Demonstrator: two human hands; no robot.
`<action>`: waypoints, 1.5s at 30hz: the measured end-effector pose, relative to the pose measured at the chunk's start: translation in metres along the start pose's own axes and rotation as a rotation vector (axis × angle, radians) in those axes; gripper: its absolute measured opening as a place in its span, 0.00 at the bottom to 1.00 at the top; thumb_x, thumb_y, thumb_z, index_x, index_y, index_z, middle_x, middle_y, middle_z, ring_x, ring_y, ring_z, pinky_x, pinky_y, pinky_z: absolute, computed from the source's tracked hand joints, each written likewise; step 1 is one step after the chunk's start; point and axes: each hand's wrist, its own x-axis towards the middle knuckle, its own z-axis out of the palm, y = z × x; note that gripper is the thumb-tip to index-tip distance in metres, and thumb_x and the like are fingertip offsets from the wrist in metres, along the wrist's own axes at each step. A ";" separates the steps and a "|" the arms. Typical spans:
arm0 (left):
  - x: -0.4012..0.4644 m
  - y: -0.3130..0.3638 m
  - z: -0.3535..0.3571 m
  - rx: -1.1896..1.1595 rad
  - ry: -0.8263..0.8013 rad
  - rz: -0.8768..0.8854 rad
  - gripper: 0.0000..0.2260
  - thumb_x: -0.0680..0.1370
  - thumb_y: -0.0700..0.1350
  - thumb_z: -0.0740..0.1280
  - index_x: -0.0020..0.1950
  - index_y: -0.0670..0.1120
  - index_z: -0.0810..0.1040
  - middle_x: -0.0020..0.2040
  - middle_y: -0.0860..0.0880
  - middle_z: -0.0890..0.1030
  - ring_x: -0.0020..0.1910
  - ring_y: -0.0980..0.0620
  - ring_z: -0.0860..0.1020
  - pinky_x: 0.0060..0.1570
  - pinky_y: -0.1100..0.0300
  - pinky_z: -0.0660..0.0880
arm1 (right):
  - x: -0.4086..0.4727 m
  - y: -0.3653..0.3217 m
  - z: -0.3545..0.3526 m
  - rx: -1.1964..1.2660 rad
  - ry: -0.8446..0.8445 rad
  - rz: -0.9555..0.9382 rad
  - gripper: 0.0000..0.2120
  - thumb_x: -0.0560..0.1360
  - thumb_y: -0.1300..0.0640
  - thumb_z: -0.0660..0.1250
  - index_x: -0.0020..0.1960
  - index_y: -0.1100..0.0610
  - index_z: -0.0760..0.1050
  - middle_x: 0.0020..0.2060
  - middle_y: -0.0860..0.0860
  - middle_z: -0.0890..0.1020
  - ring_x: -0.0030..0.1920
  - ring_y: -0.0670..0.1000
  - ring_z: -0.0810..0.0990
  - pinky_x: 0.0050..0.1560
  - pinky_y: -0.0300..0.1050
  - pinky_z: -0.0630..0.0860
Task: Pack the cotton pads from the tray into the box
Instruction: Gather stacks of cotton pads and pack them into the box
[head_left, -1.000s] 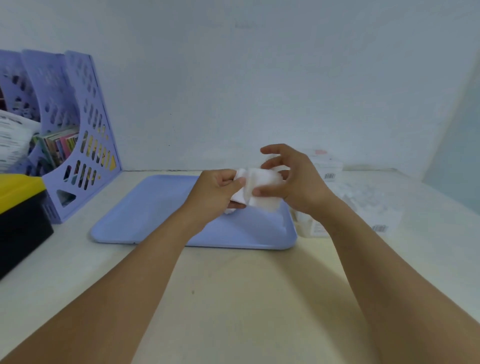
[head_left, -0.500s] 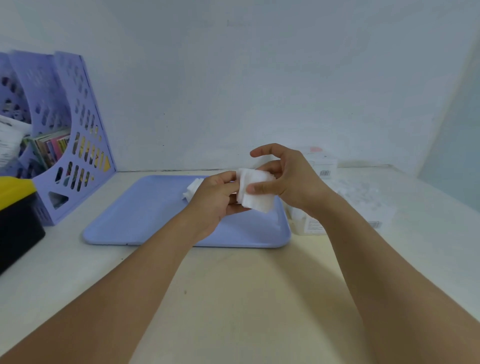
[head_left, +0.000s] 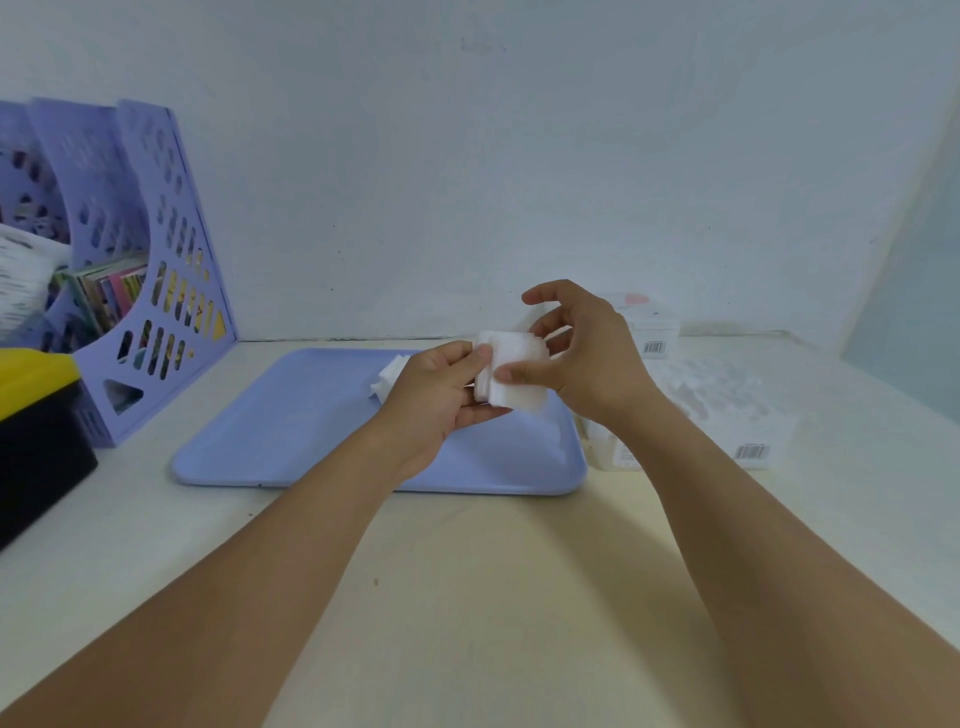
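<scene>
Both hands are raised above the blue tray (head_left: 291, 436), which lies flat on the pale table (head_left: 493, 597) near the rear wall.

Left hand (head_left: 441, 402): clasped around the left side of a stack of white cotton pads (head_left: 514, 376), thumb on the near face, fingers curled underneath.

Right hand (head_left: 587, 371): thumb pressed against the front face of the same stack; the middle fingers touch its right edge. The index finger is lifted clear and spread upward — it is not in contact with the pads.

The stack is held in the air above the right half of the tray, gripped between the two hands, with its broad face turned toward the camera and its edges slightly uneven.

A few loose pads (head_left: 387, 376) lie on the tray surface just behind the left hand, partly hidden by it.

Just beside the right edge of the tray stands a clear box (head_left: 717, 421) bearing a barcode label; the right forearm covers part of it, and its contents cannot be made out clearly. A second white box (head_left: 652, 332) stands behind it against the wall.

At the left of the table — well apart from the tray — stand a lilac perforated file holder (head_left: 156, 270) containing books and a black container with a yellow lid (head_left: 36, 415).
</scene>
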 end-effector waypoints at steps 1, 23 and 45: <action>0.000 0.000 0.000 -0.021 0.012 -0.008 0.13 0.84 0.43 0.62 0.64 0.37 0.77 0.59 0.37 0.83 0.57 0.40 0.83 0.50 0.54 0.83 | 0.000 0.000 0.000 -0.020 0.018 0.001 0.34 0.60 0.56 0.85 0.63 0.51 0.75 0.45 0.50 0.80 0.40 0.49 0.81 0.36 0.34 0.77; -0.001 0.004 0.004 0.000 0.071 -0.015 0.11 0.84 0.43 0.63 0.63 0.41 0.80 0.58 0.41 0.84 0.57 0.43 0.83 0.47 0.56 0.83 | -0.001 -0.009 -0.015 0.418 -0.090 0.133 0.16 0.66 0.67 0.80 0.52 0.62 0.82 0.38 0.57 0.83 0.37 0.50 0.84 0.42 0.45 0.84; 0.025 0.027 -0.062 0.059 0.411 0.069 0.14 0.85 0.46 0.59 0.69 0.42 0.70 0.69 0.41 0.74 0.61 0.44 0.77 0.44 0.56 0.79 | 0.006 -0.004 0.063 0.173 -0.058 0.251 0.21 0.85 0.47 0.56 0.75 0.54 0.67 0.68 0.48 0.72 0.65 0.46 0.71 0.64 0.40 0.64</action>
